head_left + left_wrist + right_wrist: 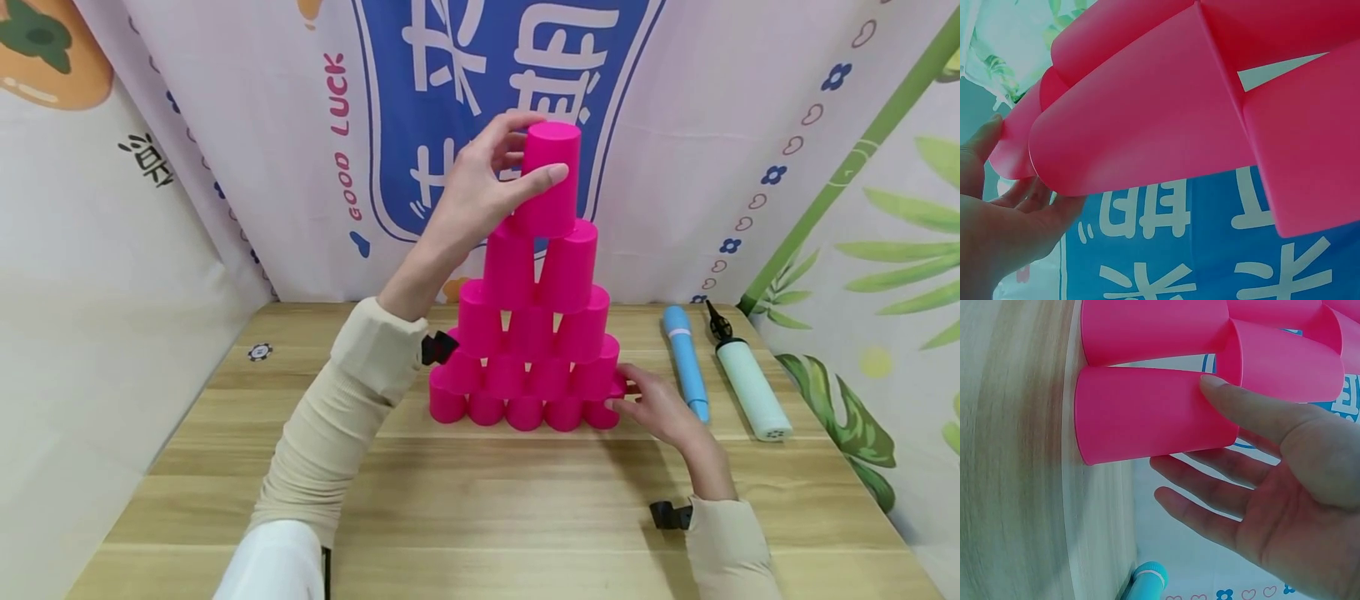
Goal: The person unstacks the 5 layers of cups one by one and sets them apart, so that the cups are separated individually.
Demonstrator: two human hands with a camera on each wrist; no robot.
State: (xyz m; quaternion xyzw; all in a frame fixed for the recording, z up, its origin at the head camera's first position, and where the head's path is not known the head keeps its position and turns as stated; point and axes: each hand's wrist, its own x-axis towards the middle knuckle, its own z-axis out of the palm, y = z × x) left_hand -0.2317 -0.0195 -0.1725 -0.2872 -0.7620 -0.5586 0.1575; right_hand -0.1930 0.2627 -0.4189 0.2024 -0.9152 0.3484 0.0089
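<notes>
Seating pink tapered plastic top cup (pixel 553 148), I'd judge: left hand (pixel 480 179) gripping it atop the pink cup pyramid (pixel 531 331), right hand (pixel 662 406) pinching the right-end base cup (pixel 1141 415); next needs level release.

A wood-grain table (pixel 525 517) is backed by a printed cloth (pixel 690 167), on which a blue panel (pixel 495 75) with white characters is displayed. At the table's right, a blue tube (pixel 684 358) is positioned beside a mint-green cylinder (pixel 752 387) fitted with a black tip (pixel 720 323). A small round disc (pixel 259 352) is located near the left rear corner.
</notes>
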